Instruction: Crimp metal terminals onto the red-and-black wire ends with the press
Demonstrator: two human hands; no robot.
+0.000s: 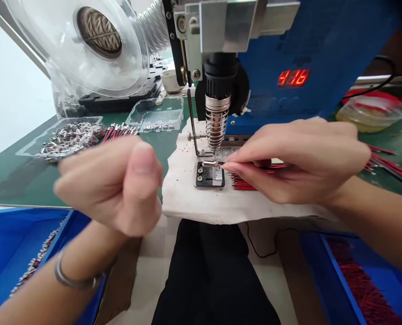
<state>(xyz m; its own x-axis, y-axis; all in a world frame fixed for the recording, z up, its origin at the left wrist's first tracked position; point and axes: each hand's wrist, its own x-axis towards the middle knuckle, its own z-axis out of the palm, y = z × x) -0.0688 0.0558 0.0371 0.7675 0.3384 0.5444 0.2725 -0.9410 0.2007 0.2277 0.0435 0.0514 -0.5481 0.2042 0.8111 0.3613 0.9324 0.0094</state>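
My right hand [295, 158] is pinched on a thin red wire, its tip with a metal terminal resting on the small black fixture [210, 175] under the coiled nozzle [217, 126] of the blue machine [309, 54]. More red wires [244, 183] lie under that hand on the white cloth [183, 198]. My left hand [113, 185] hovers closer to me, left of the fixture, blurred by motion, with fingers curled into a loose fist; what it holds, if anything, is hidden. A metal bracelet [74, 280] sits on the left wrist.
A clear tray of silver terminals [67, 137] and red-sleeved pieces [117, 131] lies at the left. A clear reel [92, 40] hangs above. Another clear tray [156, 115] sits behind. Blue bins [14, 243] [363, 280] flank my lap. The display [293, 77] reads 416.
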